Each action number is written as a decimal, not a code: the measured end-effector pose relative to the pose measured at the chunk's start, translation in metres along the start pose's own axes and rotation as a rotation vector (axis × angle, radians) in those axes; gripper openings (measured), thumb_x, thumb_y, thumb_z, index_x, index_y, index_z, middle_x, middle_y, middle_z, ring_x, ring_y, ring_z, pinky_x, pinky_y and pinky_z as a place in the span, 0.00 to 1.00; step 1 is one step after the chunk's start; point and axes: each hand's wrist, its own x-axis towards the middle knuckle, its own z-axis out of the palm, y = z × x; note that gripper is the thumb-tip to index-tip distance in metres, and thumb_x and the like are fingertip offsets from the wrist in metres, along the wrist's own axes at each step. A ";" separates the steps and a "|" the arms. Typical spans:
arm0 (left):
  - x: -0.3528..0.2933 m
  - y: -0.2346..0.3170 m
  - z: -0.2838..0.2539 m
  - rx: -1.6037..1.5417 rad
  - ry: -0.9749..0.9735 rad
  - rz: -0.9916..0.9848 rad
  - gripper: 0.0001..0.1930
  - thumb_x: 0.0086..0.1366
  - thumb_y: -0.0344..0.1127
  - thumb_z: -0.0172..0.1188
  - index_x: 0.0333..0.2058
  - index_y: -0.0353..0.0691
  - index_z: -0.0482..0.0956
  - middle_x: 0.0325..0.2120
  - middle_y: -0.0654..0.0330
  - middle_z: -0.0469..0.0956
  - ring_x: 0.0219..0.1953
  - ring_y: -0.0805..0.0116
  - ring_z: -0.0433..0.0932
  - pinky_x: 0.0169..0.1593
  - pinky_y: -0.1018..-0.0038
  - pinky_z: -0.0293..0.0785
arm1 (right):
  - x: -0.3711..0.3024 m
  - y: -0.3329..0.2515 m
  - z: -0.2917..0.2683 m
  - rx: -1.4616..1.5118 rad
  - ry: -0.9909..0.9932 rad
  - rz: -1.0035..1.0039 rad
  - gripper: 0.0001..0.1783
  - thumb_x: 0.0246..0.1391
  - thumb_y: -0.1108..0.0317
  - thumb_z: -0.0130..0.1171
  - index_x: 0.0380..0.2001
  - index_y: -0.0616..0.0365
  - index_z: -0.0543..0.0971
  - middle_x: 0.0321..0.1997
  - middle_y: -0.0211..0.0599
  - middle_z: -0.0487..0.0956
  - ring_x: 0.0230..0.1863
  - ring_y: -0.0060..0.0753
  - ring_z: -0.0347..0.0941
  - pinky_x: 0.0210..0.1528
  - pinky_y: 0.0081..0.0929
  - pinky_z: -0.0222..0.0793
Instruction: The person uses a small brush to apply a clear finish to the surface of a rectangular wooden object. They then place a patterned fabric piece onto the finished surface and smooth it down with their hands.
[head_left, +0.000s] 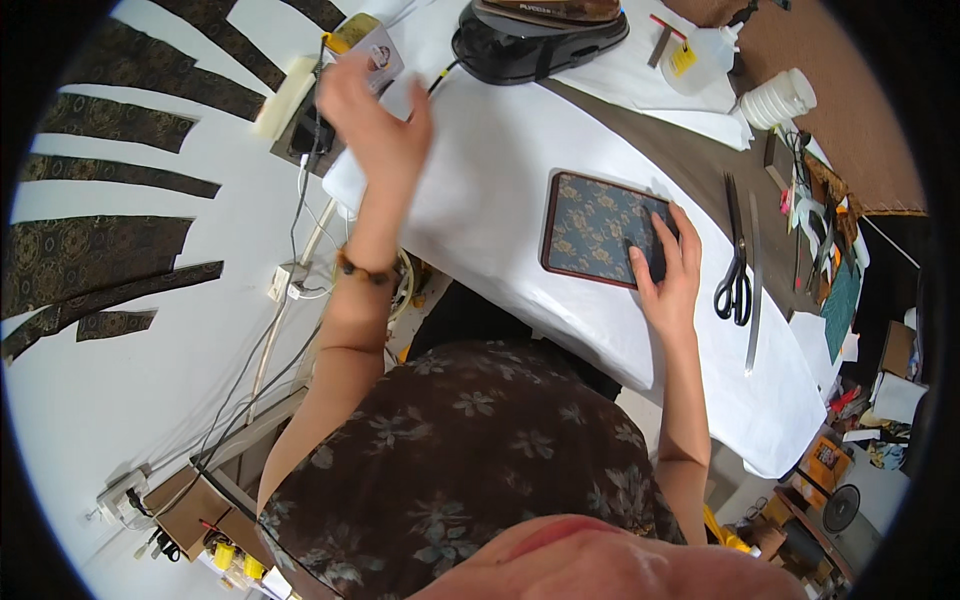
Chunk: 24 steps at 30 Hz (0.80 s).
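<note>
A rectangular panel [595,225] with a dark rim and blue-grey floral fabric lies flat on the white-covered table [500,130]. My right hand [672,275] rests on its right end, fingers spread over the fabric and edge. Over the table's far left corner my left hand [378,135] is raised, thumb apart from the fingers, with nothing visible in it. Behind those fingers are a small pale packet [380,62] and a yellow item [355,32]; whether the fingertips touch them cannot be told. Black-handled scissors [735,275] lie right of the panel, beside a metal ruler [755,310].
A black iron [540,40] stands at the far side. A clear squeeze bottle [700,60] and a white ribbed container [778,98] are at the far right. Dark patterned fabric strips [130,120] hang on the left wall. Cables [297,225] run down beside the table.
</note>
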 end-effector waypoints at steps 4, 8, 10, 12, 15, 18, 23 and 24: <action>0.055 -0.094 0.001 0.056 -0.090 -0.292 0.32 0.54 0.43 0.73 0.54 0.32 0.75 0.45 0.45 0.79 0.45 0.47 0.76 0.51 0.59 0.72 | 0.001 -0.009 0.003 0.035 0.053 0.052 0.23 0.57 0.67 0.65 0.55 0.62 0.77 0.67 0.49 0.68 0.69 0.54 0.62 0.70 0.46 0.60; 0.060 -0.118 0.011 0.065 -0.299 -0.409 0.20 0.54 0.45 0.75 0.38 0.36 0.86 0.23 0.49 0.83 0.24 0.54 0.80 0.35 0.63 0.76 | 0.001 -0.013 0.004 0.064 0.091 0.060 0.23 0.56 0.70 0.64 0.55 0.62 0.77 0.67 0.49 0.68 0.69 0.54 0.62 0.69 0.46 0.60; 0.061 -0.106 0.011 0.076 -0.302 -0.426 0.16 0.55 0.45 0.74 0.33 0.37 0.86 0.19 0.50 0.80 0.21 0.54 0.79 0.33 0.64 0.75 | -0.003 -0.013 0.004 0.061 0.096 0.069 0.23 0.56 0.71 0.64 0.55 0.62 0.77 0.67 0.49 0.68 0.69 0.54 0.62 0.69 0.46 0.60; 0.064 -0.099 0.010 0.102 -0.297 -0.420 0.15 0.55 0.45 0.74 0.30 0.37 0.87 0.14 0.52 0.77 0.19 0.56 0.77 0.31 0.63 0.74 | -0.004 -0.012 0.005 0.068 0.097 0.080 0.23 0.56 0.70 0.64 0.56 0.62 0.77 0.67 0.50 0.68 0.69 0.54 0.62 0.69 0.46 0.60; 0.070 -0.096 0.005 0.145 -0.446 -0.498 0.20 0.53 0.45 0.76 0.39 0.37 0.85 0.22 0.53 0.82 0.23 0.59 0.79 0.35 0.67 0.76 | -0.007 -0.011 0.005 0.065 0.098 0.089 0.23 0.56 0.70 0.64 0.56 0.62 0.77 0.67 0.50 0.68 0.69 0.54 0.62 0.69 0.46 0.61; 0.048 -0.118 0.020 0.043 -0.138 -0.242 0.31 0.50 0.43 0.80 0.50 0.36 0.78 0.34 0.56 0.83 0.31 0.65 0.79 0.40 0.70 0.78 | -0.009 -0.013 0.004 0.055 0.102 0.089 0.23 0.56 0.70 0.65 0.56 0.62 0.76 0.66 0.50 0.68 0.68 0.54 0.63 0.68 0.46 0.62; 0.029 -0.156 0.035 -0.271 -0.428 -0.568 0.40 0.47 0.41 0.82 0.57 0.33 0.73 0.38 0.60 0.81 0.35 0.73 0.77 0.44 0.74 0.78 | -0.009 -0.017 0.001 0.103 0.111 0.104 0.24 0.56 0.71 0.64 0.56 0.63 0.76 0.66 0.50 0.68 0.68 0.54 0.63 0.68 0.45 0.63; 0.030 -0.153 0.036 -0.223 -0.446 -0.571 0.40 0.47 0.41 0.82 0.56 0.32 0.74 0.37 0.60 0.81 0.35 0.73 0.76 0.44 0.75 0.78 | -0.010 -0.017 0.001 0.100 0.112 0.106 0.24 0.56 0.71 0.64 0.56 0.63 0.76 0.66 0.50 0.68 0.68 0.54 0.63 0.68 0.45 0.63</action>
